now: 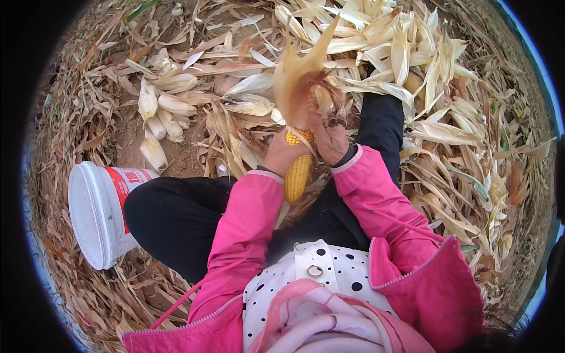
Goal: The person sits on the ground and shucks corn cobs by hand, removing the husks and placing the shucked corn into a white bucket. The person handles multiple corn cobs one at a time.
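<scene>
An ear of yellow corn (296,176) points down towards my lap, its kernels bare along the lower part. My left hand (284,152) is wrapped around the ear near its upper end. Beyond the hands, pale husk leaves (293,84) stand away from the ear, with reddish-brown corn silk (312,90) among them. My right hand (330,137) pinches the husk and silk close to the top of the kernels. The fingertips of the right hand are partly hidden by the silk.
A white lidded plastic bucket (90,216) lies on its side by my left knee. Several ears in pale husks (170,106) lie on the soil at upper left. Loose dry husks (446,132) are heaped at upper right, around my outstretched leg. Dry leaves and stalks cover the ground about me.
</scene>
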`<state>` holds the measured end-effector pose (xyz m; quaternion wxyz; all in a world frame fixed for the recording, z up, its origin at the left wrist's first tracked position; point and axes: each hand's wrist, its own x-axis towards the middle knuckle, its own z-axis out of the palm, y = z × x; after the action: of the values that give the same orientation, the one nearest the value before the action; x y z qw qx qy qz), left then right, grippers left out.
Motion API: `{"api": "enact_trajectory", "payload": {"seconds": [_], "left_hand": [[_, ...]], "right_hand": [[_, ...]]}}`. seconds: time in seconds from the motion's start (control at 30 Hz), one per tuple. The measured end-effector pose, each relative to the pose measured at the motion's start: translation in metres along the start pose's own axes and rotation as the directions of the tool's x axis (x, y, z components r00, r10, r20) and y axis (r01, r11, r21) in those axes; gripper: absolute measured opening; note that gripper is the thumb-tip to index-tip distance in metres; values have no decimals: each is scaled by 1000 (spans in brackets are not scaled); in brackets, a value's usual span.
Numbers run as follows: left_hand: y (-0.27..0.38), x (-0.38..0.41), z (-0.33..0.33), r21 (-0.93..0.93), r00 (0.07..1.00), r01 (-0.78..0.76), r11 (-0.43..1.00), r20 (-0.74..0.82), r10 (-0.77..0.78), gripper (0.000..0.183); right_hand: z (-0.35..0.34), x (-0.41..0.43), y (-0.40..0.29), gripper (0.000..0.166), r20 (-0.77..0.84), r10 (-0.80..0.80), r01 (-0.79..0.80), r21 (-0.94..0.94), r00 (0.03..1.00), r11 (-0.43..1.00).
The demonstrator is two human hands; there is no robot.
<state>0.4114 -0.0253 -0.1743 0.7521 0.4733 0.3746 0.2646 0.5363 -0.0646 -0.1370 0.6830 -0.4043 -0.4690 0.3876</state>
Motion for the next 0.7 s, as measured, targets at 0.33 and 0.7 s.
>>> {"api": "enact_trajectory", "payload": {"seconds": [0.33,0.7], "left_hand": [[6,-2,-1,-78,1000,28,997,6,-28,43],[12,-7,-2,-312,998,-13,950,53,31,43]], "right_hand": [[9,16,-1,20,84,39,-33,-73,996,997],[39,42,-8,37,291,77,-67,-45,953,997]]}}
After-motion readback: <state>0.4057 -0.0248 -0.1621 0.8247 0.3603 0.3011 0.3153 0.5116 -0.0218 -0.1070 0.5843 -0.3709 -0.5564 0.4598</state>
